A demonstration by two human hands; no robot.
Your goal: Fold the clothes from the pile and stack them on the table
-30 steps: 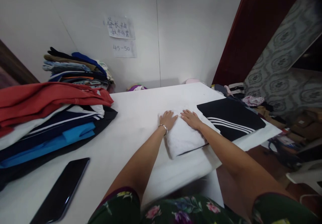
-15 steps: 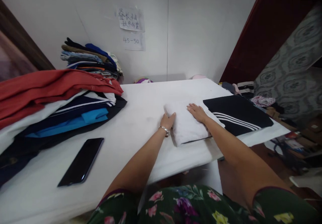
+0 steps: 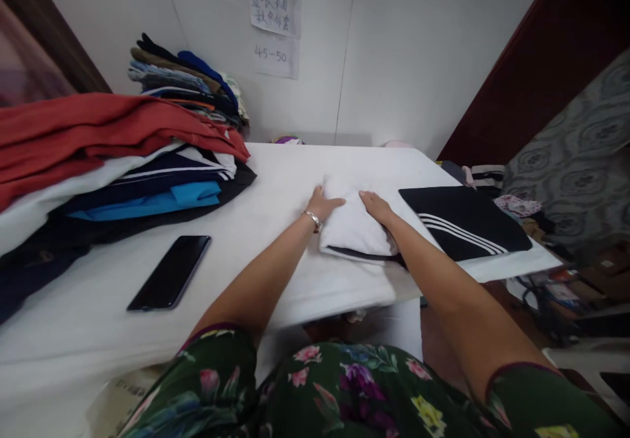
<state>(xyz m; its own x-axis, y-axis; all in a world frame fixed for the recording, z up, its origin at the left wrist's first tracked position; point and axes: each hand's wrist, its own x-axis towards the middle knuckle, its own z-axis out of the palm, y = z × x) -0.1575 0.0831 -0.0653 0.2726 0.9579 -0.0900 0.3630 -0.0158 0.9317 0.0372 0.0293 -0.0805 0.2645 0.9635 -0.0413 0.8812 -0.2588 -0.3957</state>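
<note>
A folded white garment (image 3: 357, 224) lies on the white tabletop, with a dark layer showing along its near edge. My left hand (image 3: 322, 207), a silver bracelet at its wrist, grips the left side with the thumb on top; its other fingers are partly hidden past the edge. On the opposite side my right hand (image 3: 378, 207) holds the garment, thumb pointing inward and the fingers mostly out of sight. A folded black garment with white stripes (image 3: 462, 218) lies just right of my right hand.
At left, a heap of clothes topped by a red garment (image 3: 108, 126) covers the table (image 3: 275, 169). A phone (image 3: 170, 272) lies nearer me. Behind stands a stack of folded clothes (image 3: 187, 83) against the wall. More clothes (image 3: 516, 205) are beyond the right edge.
The white garment has been drawn in narrower, and its dark layer shows more at the front. My right hand has gone from lying flat on top to gripping its right side. The view has tilted down.
</note>
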